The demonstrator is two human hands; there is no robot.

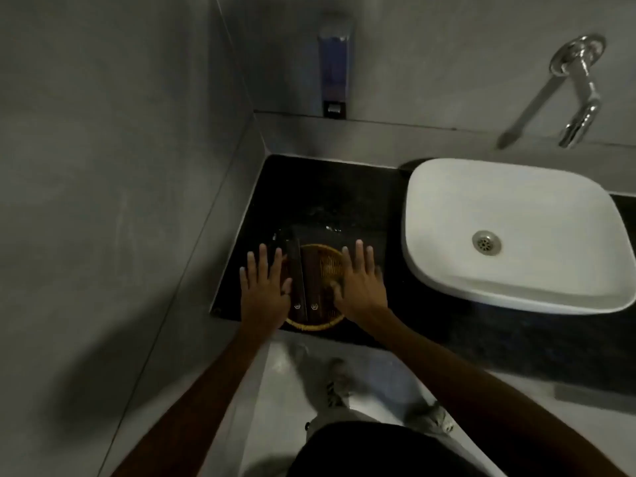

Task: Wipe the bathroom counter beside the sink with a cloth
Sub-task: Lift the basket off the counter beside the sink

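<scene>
A black stone counter (330,194) runs left of a white basin (430,270). Near its front edge sits a round woven basket (323,266) with two dark flat packets (311,284) lying in it. My left hand (265,290) is at the basket's left side and my right hand (361,284) at its right side, both with fingers spread and flat. Whether they touch the basket I cannot tell. Small wet glints (327,227) show on the counter just behind the basket. No cloth is in view.
A wall-mounted soap dispenser (335,67) hangs above the counter's back edge. A chrome tap (578,91) sticks out of the wall over the basin. Grey walls close the left side and back. The pale floor and my feet (339,383) are below.
</scene>
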